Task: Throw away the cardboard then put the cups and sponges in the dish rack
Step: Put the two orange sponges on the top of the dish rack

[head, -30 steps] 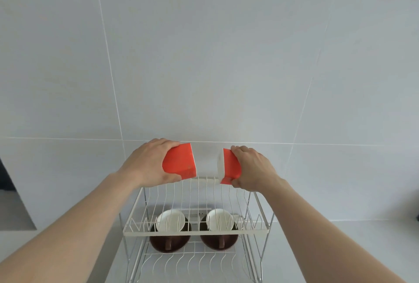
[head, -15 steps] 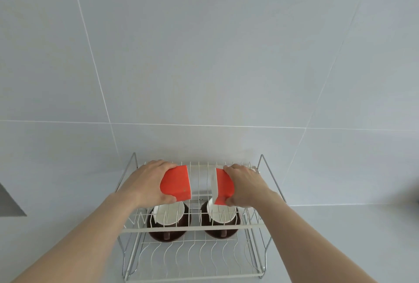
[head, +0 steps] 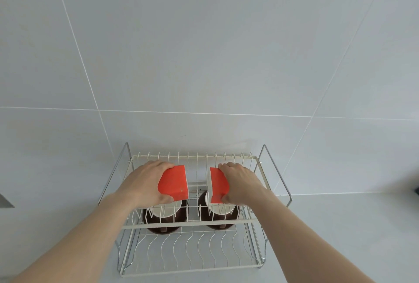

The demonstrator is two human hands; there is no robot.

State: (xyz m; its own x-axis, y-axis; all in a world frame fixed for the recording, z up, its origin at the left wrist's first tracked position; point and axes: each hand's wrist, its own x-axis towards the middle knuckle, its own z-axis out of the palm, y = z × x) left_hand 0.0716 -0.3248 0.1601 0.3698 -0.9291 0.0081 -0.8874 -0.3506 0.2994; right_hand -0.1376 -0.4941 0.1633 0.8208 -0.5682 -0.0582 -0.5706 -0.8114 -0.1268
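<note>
A two-tier white wire dish rack [head: 192, 220] stands on the counter against the tiled wall. My left hand [head: 145, 183] grips an orange sponge [head: 173, 183] on edge over the upper tier, left of centre. My right hand [head: 240, 183] grips a second orange and white sponge [head: 217, 184] on edge to the right of it. On the lower tier sit two dark brown cups with white insides, the left cup [head: 164, 217] and the right cup [head: 223, 213], partly hidden under my hands and the upper wires.
The pale grey counter [head: 340, 226] runs to the right of the rack. A grey tiled wall [head: 204, 55] rises right behind it. A dark edge shows at the far left [head: 5, 201] and a dark object at the far right [head: 416, 189].
Both hands have come down with the sponges from above the rack to the level of its upper tier. The view has tilted down, so more of the rack shows.
</note>
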